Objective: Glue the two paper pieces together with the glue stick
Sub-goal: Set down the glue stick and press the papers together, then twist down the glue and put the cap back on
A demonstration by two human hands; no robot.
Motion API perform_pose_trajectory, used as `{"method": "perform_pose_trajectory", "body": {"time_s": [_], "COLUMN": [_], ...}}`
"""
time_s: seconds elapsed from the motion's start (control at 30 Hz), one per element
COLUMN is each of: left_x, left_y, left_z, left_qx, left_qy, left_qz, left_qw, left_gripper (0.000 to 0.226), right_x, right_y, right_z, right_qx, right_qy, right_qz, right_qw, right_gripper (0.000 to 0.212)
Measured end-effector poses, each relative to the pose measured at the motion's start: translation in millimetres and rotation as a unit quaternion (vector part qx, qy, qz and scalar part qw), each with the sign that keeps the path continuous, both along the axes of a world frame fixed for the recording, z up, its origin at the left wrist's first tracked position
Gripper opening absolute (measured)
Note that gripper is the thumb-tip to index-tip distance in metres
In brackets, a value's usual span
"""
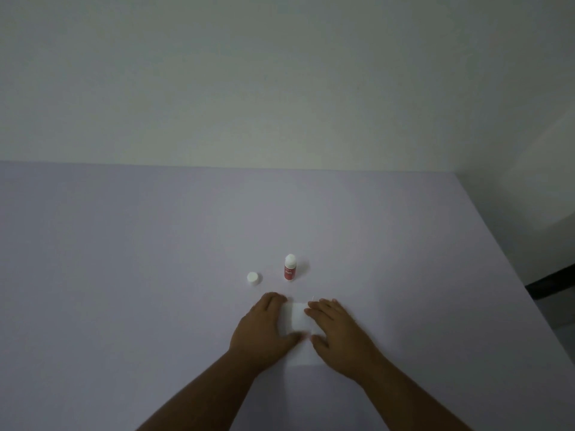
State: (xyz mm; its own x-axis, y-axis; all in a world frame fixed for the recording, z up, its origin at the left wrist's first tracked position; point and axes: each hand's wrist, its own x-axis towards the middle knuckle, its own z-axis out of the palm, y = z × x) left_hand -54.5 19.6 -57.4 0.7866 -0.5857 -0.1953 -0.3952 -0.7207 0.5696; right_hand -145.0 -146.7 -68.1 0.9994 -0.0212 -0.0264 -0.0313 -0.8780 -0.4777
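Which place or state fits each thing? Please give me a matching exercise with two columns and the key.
Things:
1. glue stick
2. cap
3. paper
4. left hand

Places or states:
A. lies flat under both hands
B. stands upright, uncapped, red body
C. presses the paper's left side
D. white, alone on the table, left of the glue stick

Pairs: 1-B, 2-D, 3-A, 4-C

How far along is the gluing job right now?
Looks done: the glue stick stands uncapped, its cap beside it on the table, so glue has probably been applied. In hand: the left hand and right hand lie flat on the white paper, seemingly pressing the pieces together; I can't tell the two sheets apart. Left: finish pressing, recap the stick.
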Motion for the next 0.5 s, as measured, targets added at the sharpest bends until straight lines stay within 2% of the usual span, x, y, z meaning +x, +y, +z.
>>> {"method": "perform_pose_trajectory", "body": {"time_s": [0.1,0.17,0.3,0.5], "left_x": [15.4,29.8,49.7,53.9], "left_y": [-16.1,-28.8,-49.0,-48.1], "left_z": [11.8,19.8,25.8,25.7], "left_qx": [-0.088,-0.135,-0.184,-0.221], "left_qy": [0.004,0.039,0.134,0.184], "left_qz": [0.142,0.196,0.227,0.231], "left_qw": [0.986,0.971,0.947,0.93], "left_gripper": [0.062,0.065,0.062,0.01], "right_x": [3.8,9.6,22.5,36.7], "right_y": [2.1,2.1,4.6,8.5], "right_z": [4.3,6.9,14.5,24.8], "right_qx": [0.06,0.094,0.181,0.326], "right_qy": [-0.015,-0.019,-0.012,0.026], "right_qz": [-0.082,-0.125,-0.209,-0.311], "right_qw": [0.995,0.988,0.961,0.892], "right_gripper": [0.042,0.036,0.032,0.027]}}
